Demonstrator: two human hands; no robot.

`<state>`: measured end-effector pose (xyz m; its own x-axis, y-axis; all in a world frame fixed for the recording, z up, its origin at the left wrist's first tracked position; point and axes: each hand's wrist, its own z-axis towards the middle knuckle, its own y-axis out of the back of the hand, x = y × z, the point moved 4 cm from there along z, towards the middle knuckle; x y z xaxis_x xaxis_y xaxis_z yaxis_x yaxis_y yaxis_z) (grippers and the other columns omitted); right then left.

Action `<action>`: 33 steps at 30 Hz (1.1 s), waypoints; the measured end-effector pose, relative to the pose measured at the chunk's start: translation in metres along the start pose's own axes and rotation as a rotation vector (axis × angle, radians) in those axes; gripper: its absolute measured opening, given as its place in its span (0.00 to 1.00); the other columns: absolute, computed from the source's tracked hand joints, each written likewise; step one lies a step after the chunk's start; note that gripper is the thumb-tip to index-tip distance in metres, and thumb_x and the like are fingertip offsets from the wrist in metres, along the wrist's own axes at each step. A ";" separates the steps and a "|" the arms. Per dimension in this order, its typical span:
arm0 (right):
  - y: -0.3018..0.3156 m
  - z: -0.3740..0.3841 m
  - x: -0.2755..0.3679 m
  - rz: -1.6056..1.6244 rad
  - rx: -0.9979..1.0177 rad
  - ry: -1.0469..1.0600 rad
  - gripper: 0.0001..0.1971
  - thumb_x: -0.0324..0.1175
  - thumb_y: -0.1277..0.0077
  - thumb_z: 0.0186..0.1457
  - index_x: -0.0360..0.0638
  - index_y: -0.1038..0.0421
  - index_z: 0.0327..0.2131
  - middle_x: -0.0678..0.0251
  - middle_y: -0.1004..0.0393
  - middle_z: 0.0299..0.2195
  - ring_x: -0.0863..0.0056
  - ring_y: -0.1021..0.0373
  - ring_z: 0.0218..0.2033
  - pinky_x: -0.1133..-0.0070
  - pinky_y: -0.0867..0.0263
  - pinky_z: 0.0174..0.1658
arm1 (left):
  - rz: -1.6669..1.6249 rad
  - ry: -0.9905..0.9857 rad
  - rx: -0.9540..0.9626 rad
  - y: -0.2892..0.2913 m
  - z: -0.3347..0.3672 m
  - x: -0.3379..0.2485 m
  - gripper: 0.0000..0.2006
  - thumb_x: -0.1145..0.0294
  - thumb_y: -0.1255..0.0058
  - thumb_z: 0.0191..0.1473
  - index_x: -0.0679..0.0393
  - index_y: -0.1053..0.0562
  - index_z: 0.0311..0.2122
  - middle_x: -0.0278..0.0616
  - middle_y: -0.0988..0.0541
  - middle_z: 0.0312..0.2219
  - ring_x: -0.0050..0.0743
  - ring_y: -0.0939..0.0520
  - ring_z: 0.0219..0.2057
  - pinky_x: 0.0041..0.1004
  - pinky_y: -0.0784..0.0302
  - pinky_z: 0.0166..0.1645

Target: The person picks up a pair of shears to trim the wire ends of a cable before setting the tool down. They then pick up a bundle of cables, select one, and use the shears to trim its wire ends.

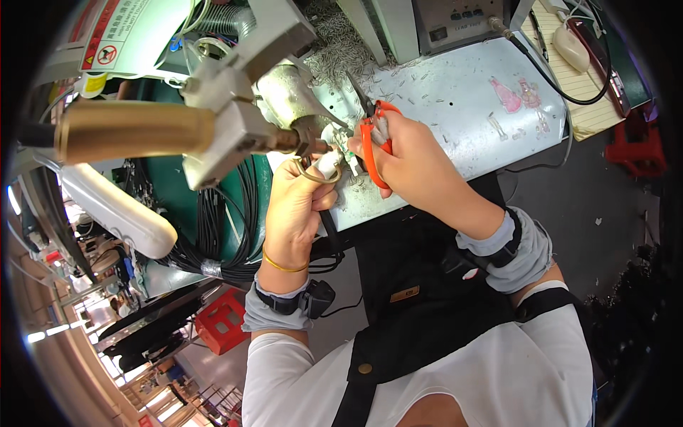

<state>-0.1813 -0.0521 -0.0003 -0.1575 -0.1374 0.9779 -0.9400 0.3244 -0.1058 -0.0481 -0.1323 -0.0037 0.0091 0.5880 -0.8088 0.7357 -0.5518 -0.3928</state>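
My right hand (413,153) is closed round a pair of orange-handled scissors (371,153). Their dark, pointed blades reach up and away over the metal work plate. Just to the left, my left hand (299,196) pinches a white cable end (327,165), and a loop of the cable bends round by the fingers. A small green and white piece (346,146) shows between the two hands, close to the scissors; how it joins the cable is hard to make out. Both hands are right beside the metal head of a bench machine (235,132).
Small metal clippings (341,50) are heaped at the back of the work plate (462,107) and scattered over it. Black cable bundles (213,220) lie at the left on a green surface. A grey control box (462,25) stands behind. Red stools (222,320) are on the floor.
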 end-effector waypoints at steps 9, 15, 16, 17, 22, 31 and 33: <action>-0.002 -0.001 0.000 0.034 0.018 0.005 0.04 0.26 0.59 0.51 0.35 0.38 0.27 0.72 0.39 0.13 0.86 0.43 0.11 0.86 0.47 0.15 | 0.084 -0.084 -0.101 -0.006 -0.006 -0.003 0.08 0.74 0.48 0.44 0.62 0.31 0.31 0.27 0.34 0.16 0.08 0.45 0.12 0.14 0.55 0.15; -0.002 0.001 -0.007 -0.020 -0.027 0.085 0.06 0.28 0.57 0.51 0.35 0.38 0.27 0.73 0.39 0.14 0.87 0.44 0.12 0.86 0.47 0.16 | 0.076 -0.060 -0.052 -0.007 -0.006 -0.004 0.06 0.76 0.50 0.45 0.63 0.30 0.31 0.27 0.34 0.16 0.08 0.44 0.13 0.14 0.54 0.15; -0.002 -0.001 -0.008 -0.022 -0.028 0.087 0.06 0.28 0.57 0.51 0.35 0.38 0.27 0.73 0.39 0.14 0.87 0.44 0.12 0.86 0.47 0.16 | 0.076 -0.052 -0.055 -0.007 -0.008 -0.004 0.06 0.76 0.50 0.45 0.63 0.30 0.31 0.28 0.34 0.17 0.09 0.43 0.13 0.14 0.53 0.16; -0.003 -0.004 -0.009 0.004 -0.021 0.087 0.06 0.29 0.56 0.51 0.36 0.38 0.27 0.73 0.39 0.15 0.87 0.44 0.13 0.86 0.47 0.16 | 0.076 -0.045 -0.058 -0.007 -0.009 -0.003 0.05 0.76 0.51 0.46 0.63 0.30 0.31 0.29 0.33 0.18 0.09 0.43 0.14 0.14 0.52 0.17; 0.003 -0.023 -0.010 0.032 -0.007 0.081 0.05 0.28 0.54 0.50 0.37 0.38 0.27 0.73 0.38 0.17 0.87 0.43 0.14 0.86 0.47 0.17 | -0.103 0.003 0.067 -0.013 -0.032 0.005 0.05 0.78 0.55 0.48 0.65 0.29 0.31 0.33 0.31 0.22 0.15 0.36 0.19 0.16 0.43 0.22; -0.016 -0.065 0.019 -0.596 -0.088 0.720 0.05 0.24 0.50 0.46 0.38 0.35 0.22 0.69 0.38 0.16 0.87 0.39 0.16 0.86 0.46 0.18 | 0.608 -0.317 0.055 -0.039 -0.069 0.023 0.06 0.81 0.59 0.50 0.68 0.32 0.35 0.37 0.29 0.29 0.21 0.30 0.30 0.17 0.35 0.35; -0.008 -0.065 0.015 -0.525 -0.071 0.609 0.05 0.25 0.50 0.46 0.38 0.35 0.22 0.69 0.37 0.15 0.87 0.39 0.16 0.86 0.45 0.18 | 0.494 -0.187 0.023 -0.038 -0.070 0.032 0.06 0.81 0.58 0.49 0.67 0.33 0.35 0.38 0.29 0.29 0.20 0.30 0.29 0.18 0.35 0.35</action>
<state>-0.1562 0.0037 0.0270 0.5114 0.2391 0.8254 -0.8207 0.4207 0.3866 -0.0285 -0.0512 0.0160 0.2282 0.1405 -0.9634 0.6592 -0.7505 0.0467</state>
